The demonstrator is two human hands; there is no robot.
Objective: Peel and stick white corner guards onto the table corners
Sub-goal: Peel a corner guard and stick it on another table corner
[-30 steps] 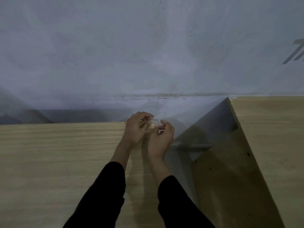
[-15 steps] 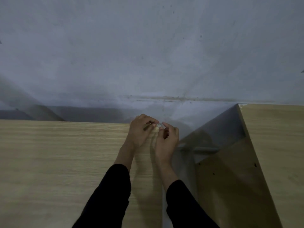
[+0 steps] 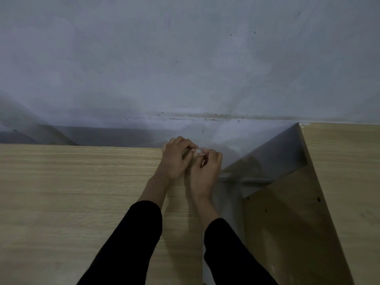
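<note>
A small pale corner guard (image 3: 198,150) sits between my fingertips at the far right corner of the light wooden table (image 3: 82,192). My left hand (image 3: 176,159) curls its fingers over the guard from the left. My right hand (image 3: 206,169) pinches it from the right, fingers bent. Both hands touch each other and hide most of the guard and the table corner beneath it.
A second wooden table (image 3: 345,182) stands at the right, with a gap and a grey metal frame (image 3: 246,179) between the two. A bare grey wall (image 3: 185,58) rises right behind the tables' far edges.
Both hands stayed at the table's far right corner; the fingers drew tighter around the guard, and the view shifted slightly.
</note>
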